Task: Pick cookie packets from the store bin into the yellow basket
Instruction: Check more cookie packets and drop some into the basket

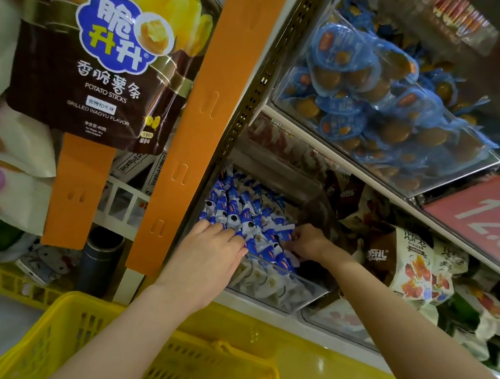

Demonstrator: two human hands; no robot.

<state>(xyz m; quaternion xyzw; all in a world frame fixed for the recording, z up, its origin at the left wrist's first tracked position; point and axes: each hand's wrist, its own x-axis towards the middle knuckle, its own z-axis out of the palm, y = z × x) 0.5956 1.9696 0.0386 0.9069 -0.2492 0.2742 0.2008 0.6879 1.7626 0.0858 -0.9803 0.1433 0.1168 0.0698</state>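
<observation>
Left hand [209, 254] and right hand [310, 241] on cookie packets [236, 209], orange strip [201, 104] alongside.

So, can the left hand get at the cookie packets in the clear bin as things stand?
Probably yes: the left hand rests on the cookie packets through the open top of the clear bin; nothing covers them, and the right hand sits apart, farther right.

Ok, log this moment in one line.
left hand: rests on blue-and-white cookie packets in clear plastic bin | right hand: pinches a packet | yellow plastic basket: below bin
</observation>
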